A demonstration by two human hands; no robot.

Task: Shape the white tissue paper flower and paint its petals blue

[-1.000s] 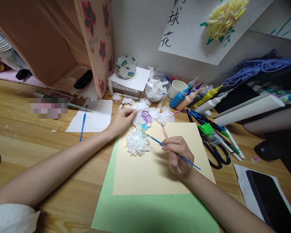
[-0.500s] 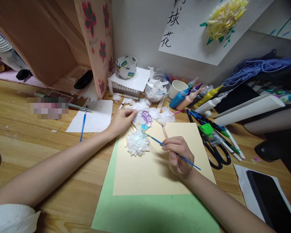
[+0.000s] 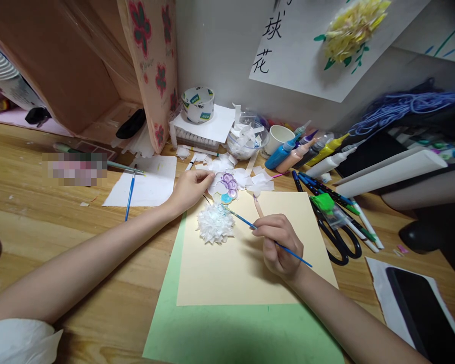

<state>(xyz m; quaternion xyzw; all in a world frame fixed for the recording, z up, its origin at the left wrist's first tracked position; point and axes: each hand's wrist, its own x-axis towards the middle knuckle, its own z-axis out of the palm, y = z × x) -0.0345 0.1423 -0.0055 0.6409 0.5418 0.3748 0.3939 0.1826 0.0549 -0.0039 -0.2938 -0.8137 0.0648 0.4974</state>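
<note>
My left hand [image 3: 189,192] pinches the left rim of a small paint palette [image 3: 231,186], whose wells hold purple and blue paint. In my right hand [image 3: 282,245] is a thin blue paintbrush [image 3: 243,219], its tip at the palette's near edge, beside the blue well. Just below that tip lies a white paper flower [image 3: 215,226] with a faint blue tint on its upper petals. The flower rests on a cream sheet [image 3: 227,278], which lies over a green sheet [image 3: 212,336].
Paper scraps and a bowl of white paper pieces [image 3: 246,144] lie behind the palette. Paint bottles [image 3: 282,153], markers and black scissors [image 3: 341,247] are to the right, with a phone [image 3: 420,308] nearer. Another brush [image 3: 130,197] rests on white paper at left.
The brush in my right hand has shifted very slightly, its tip staying by the blue well. My left hand keeps its hold on the palette.
</note>
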